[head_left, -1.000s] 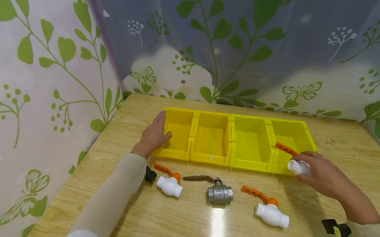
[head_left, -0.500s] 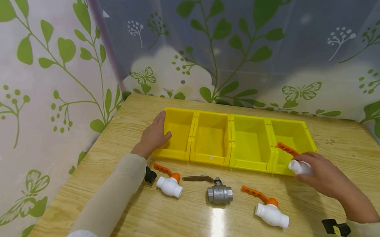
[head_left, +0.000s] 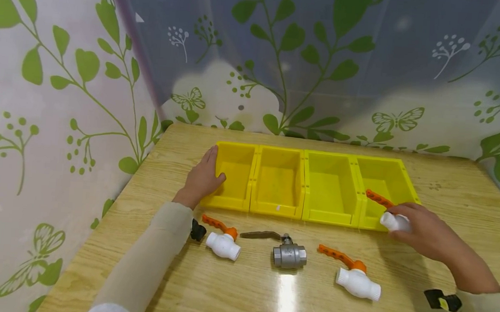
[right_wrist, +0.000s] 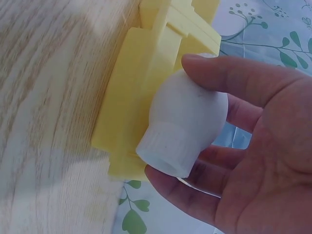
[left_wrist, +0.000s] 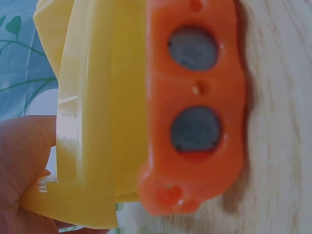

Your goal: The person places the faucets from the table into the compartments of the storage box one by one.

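Note:
My right hand (head_left: pixel 428 229) holds a white plastic ball valve (head_left: pixel 395 221) by its body, thumb on one side and fingers curled round the other. Its orange lever (head_left: pixel 378 198) points left over the rightmost yellow bin (head_left: pixel 379 180). In the right wrist view the white valve body (right_wrist: pixel 187 114) overlaps the yellow bin wall (right_wrist: pixel 124 92). My left hand (head_left: pixel 201 178) grips the outer side wall of the leftmost yellow bin (head_left: pixel 233 174), thumb over the rim and fingers outside. The left wrist view shows that hand (left_wrist: pixel 22 165) round the wall (left_wrist: pixel 87 146).
In front of the bins lie a white valve with an orange lever (head_left: pixel 223 245), a metal ball valve (head_left: pixel 289 255) and another white valve (head_left: pixel 359 282). Two middle bins (head_left: pixel 279 177) join the outer ones in a row on the wooden table (head_left: pixel 233 293). A patterned curtain (head_left: pixel 323 84) hangs behind.
My right hand has shifted very slightly, lowering the held valve and its lever a little. The left hand, the bins and the valves on the table stay put.

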A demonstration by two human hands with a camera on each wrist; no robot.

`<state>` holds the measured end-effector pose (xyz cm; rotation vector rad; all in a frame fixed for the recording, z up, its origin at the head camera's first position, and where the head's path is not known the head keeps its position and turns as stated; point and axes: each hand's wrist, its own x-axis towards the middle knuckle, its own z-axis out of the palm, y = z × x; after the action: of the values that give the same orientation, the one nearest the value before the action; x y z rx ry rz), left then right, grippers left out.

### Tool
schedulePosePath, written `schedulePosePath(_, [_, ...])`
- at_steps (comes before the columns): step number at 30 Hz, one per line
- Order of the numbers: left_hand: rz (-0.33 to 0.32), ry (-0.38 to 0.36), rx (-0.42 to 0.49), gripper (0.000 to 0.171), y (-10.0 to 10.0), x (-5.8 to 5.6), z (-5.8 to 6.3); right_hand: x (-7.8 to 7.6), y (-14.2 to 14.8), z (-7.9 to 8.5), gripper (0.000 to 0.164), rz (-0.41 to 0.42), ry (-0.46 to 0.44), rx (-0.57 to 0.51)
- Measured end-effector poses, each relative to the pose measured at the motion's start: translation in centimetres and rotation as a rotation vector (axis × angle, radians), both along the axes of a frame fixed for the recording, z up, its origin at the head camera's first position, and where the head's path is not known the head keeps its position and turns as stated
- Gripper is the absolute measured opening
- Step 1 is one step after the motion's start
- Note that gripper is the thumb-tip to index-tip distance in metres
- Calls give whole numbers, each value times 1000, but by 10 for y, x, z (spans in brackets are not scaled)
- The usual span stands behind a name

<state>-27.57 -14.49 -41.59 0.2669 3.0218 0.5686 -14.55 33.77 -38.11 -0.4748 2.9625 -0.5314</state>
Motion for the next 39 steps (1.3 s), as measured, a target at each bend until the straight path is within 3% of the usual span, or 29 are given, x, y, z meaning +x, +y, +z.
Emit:
schedulePosePath(21, [-7, 8, 5, 82, -1, -1, -3, -3, -2, 1, 51, -20, -22, 12])
schedulePosePath(39, [-12, 26, -1, 83, 0, 2, 2, -4, -3, 3, 50, -15, -15, 7])
